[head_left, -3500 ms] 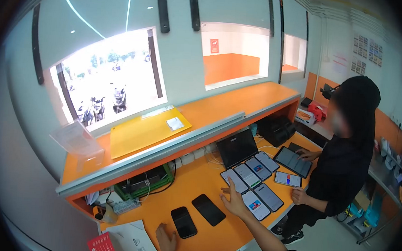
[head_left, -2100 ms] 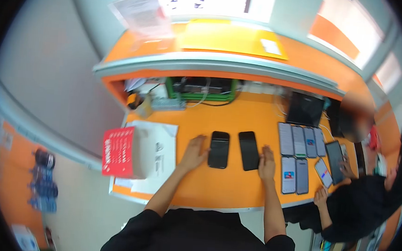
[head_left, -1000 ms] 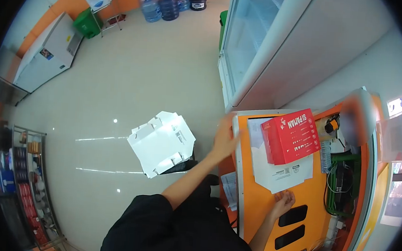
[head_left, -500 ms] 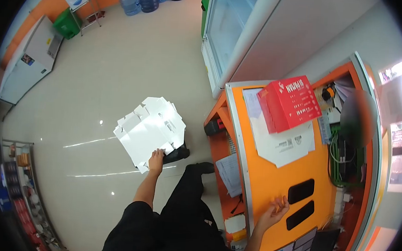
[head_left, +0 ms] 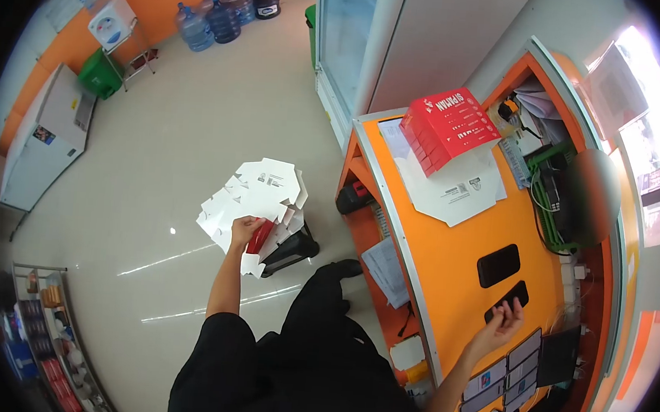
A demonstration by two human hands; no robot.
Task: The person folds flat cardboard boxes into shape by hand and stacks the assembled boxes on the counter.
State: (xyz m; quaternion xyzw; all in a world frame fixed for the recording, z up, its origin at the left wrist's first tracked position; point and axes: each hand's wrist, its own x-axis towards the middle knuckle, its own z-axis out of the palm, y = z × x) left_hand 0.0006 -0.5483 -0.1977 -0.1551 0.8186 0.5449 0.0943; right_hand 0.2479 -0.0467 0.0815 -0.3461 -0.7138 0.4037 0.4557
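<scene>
My left hand (head_left: 245,232) is closed on the near edge of a flat white cardboard box blank (head_left: 266,182), whose red underside (head_left: 260,236) shows at the lifted edge. More white blanks lie beneath it on a low black stool (head_left: 293,251). Over the orange counter, my right hand (head_left: 496,330) is open, its fingers apart and slightly bent. Its fingertips overlap the lower end of a black phone (head_left: 517,294); whether they touch it I cannot tell. A second black phone (head_left: 499,265) lies just beyond.
Red folded boxes (head_left: 450,130) stand on white blanks (head_left: 457,192) at the counter's (head_left: 433,263) far end. Several phones or cards (head_left: 503,380) lie at its near end. A glass-door fridge (head_left: 349,46) stands ahead, water jugs (head_left: 224,21) at the back wall, a shelf rack (head_left: 60,340) at left.
My left hand has lifted the blank's near edge, and its red side now shows. My right hand has moved from the upper phone to the lower one. The view has shifted.
</scene>
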